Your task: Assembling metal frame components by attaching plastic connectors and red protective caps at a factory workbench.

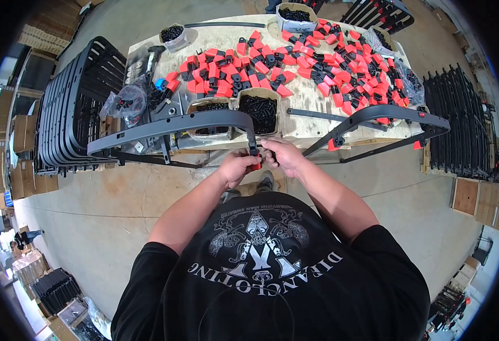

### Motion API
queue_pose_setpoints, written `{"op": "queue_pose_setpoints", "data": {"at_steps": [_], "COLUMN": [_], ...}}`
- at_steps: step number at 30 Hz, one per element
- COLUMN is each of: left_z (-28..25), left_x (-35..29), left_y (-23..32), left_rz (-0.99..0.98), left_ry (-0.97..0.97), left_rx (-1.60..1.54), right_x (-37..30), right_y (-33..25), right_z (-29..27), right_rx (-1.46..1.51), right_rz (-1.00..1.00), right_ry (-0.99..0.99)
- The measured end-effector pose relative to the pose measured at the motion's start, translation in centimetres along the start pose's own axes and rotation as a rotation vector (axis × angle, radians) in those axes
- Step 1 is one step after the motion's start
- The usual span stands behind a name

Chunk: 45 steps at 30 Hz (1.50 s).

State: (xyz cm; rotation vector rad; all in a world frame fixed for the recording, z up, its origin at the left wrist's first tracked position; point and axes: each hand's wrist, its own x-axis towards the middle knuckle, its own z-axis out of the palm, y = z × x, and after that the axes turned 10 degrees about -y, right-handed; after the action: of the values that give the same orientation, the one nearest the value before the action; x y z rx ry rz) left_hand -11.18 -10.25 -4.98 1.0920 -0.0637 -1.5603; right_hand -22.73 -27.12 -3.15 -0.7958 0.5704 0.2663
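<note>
A curved black metal frame (170,126) lies across the near left of the workbench, its tube end hanging over the edge toward me. My left hand (237,169) is closed round a red and black plastic piece (255,166) at that tube end. Just right of it, my right hand (285,156) is closed in a pinch beside the tube; whatever its fingertips hold is too small to make out. A second black frame (368,115) rests on the bench's right side. Right behind my hands stands an open box of small black screws (258,112).
Many red and black plastic pieces (226,71) cover the wooden bench (300,105). A second box (211,108) adjoins the screw box. A hammer (154,57) lies at the left. Stacked black frames (70,108) flank the bench's left; more dark frames (456,122) stand right.
</note>
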Motion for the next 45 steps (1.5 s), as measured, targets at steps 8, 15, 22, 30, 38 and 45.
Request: {"op": "queue_pose_setpoints", "data": {"at_steps": [8,15,22,30,38,45], "left_z": [1.1,-0.1,0.1,1.2,1.6,1.0], "left_x": [-0.6,-0.6,-1.4,-2.2,-2.5,-2.5], "left_y": [0.1,-0.5,-0.1,0.1,0.2,-0.6], "left_rz": [-0.016,-0.020,-0.018,-0.008,-0.063,-0.003], "left_ry": [-0.035,-0.064,-0.115,-0.037,-0.052,-0.031], "left_rx": [-0.097,-0.092,-0.101,-0.073,0.111,0.138], "right_x": [0.9,1.3,1.6,0.9,0.3,0.1], "right_y": [0.7,0.6,1.8,-0.8,0.9,1.2], "right_z": [0.5,2.6,0.8,2.7,1.6,1.0], "right_rx": [-0.046,-0.405,-0.806,-0.432,-1.044,-1.051], "right_rz": [0.076,-0.106,-0.280,0.158,-0.304,-0.377], "right_ry": [-0.011,0.239,0.200,0.240,0.212,0.186]}}
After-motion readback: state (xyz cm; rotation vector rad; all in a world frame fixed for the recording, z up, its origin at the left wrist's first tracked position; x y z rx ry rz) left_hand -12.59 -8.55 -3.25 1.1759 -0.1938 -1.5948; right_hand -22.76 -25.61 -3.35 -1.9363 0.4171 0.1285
